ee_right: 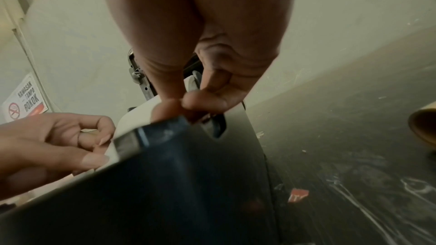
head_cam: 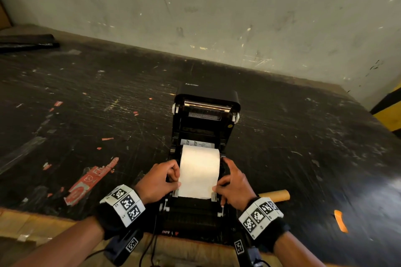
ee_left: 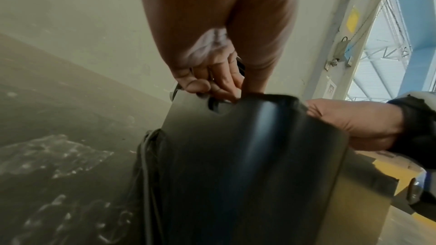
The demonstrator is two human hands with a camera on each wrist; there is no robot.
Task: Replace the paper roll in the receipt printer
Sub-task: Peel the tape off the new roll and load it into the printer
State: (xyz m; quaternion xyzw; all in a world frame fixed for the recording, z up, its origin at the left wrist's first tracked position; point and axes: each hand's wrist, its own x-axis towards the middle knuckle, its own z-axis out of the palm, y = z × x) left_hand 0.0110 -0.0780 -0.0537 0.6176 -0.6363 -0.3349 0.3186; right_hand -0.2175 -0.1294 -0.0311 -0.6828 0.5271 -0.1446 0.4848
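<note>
White paper (head_cam: 198, 171) runs from a fresh roll sitting in the bay of the black printer (head_cam: 205, 158), whose lid (head_cam: 207, 99) stands open toward the wall. The left hand (head_cam: 159, 176) pinches the sheet's left edge with curled fingers, and the right hand (head_cam: 233, 181) pinches its right edge the same way, both near the front of the bay. An empty cardboard tube (head_cam: 275, 195) lies on the scuffed dark table (head_cam: 86, 104) just right of the printer, beyond the right wrist.
</note>
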